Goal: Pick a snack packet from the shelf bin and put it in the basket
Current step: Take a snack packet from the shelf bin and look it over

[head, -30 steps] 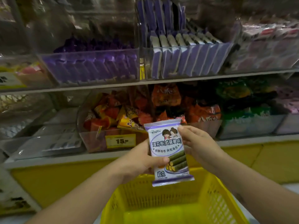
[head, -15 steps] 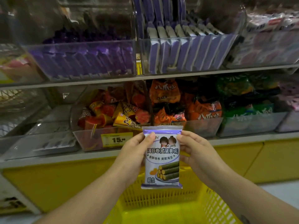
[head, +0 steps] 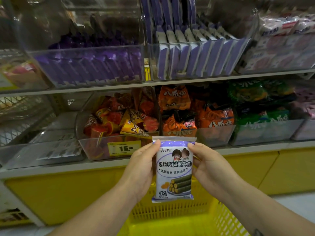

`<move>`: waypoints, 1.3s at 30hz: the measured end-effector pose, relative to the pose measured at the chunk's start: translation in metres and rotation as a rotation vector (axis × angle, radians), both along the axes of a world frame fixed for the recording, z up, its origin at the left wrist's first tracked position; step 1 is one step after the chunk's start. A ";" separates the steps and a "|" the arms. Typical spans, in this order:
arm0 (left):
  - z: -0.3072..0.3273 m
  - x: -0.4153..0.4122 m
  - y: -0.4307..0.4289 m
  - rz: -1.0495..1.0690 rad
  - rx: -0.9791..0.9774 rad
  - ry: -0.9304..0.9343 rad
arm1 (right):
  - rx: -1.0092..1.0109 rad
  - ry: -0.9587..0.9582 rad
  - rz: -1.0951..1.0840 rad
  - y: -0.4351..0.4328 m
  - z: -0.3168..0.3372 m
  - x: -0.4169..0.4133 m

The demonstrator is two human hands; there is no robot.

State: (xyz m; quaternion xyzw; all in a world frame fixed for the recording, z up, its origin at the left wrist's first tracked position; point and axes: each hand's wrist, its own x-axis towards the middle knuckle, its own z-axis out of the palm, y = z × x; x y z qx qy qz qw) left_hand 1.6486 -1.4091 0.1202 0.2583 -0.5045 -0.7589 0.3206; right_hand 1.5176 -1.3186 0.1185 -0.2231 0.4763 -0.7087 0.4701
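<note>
A white and purple snack packet (head: 173, 169) with seaweed rolls printed on it stands upright in front of the lower shelf. My left hand (head: 142, 169) grips its left edge and my right hand (head: 208, 167) grips its right edge. The packet hangs above the far side of a yellow plastic basket (head: 172, 217) at the bottom of the view. On the upper shelf a clear bin (head: 196, 60) holds a row of matching white and purple packets.
Clear bins line two shelves: dark purple packets (head: 95, 65) upper left, red and yellow cone snacks (head: 119, 120) and orange packets (head: 196, 114) below, green packets (head: 260, 106) to the right. A yellow price tag (head: 124, 148) reads 15. Yellow panels run under the shelf.
The packet has turned from tilted to upright and my left hand has shifted onto its left edge. The view has moved closer to the shelf.
</note>
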 end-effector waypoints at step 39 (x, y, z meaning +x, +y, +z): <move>0.005 0.005 -0.006 -0.182 -0.090 -0.043 | 0.013 -0.043 0.005 0.006 0.020 -0.030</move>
